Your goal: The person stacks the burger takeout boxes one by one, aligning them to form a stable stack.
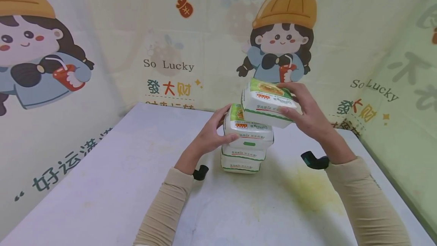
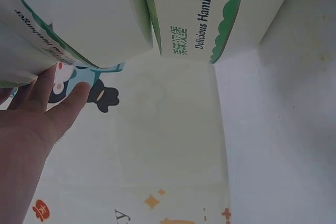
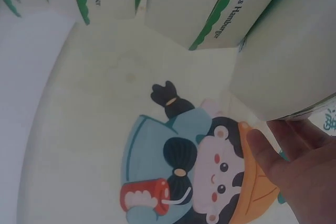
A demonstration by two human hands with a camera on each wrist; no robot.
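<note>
Several white hamburger boxes with green trim are stacked on the table. My right hand (image 1: pixel 308 115) grips the topmost hamburger box (image 1: pixel 268 105), thumb in front and fingers behind its right side. That box is tilted and sits off to the right of the one below. My left hand (image 1: pixel 208 136) holds the left side of the upper stacked box (image 1: pixel 247 134), its thumb across the front. Beneath are the lower boxes (image 1: pixel 241 160). In the right wrist view the raised box (image 3: pixel 294 51) touches or nearly touches its neighbour; I cannot tell which.
The white table (image 1: pixel 143 193) has a yellowish stain (image 1: pixel 312 191) to the right of the stack. A printed cloth (image 1: pixel 218 41) with cartoon figures hangs behind and along the sides. Black wrist mounts (image 1: pixel 314 160) project from both wrists.
</note>
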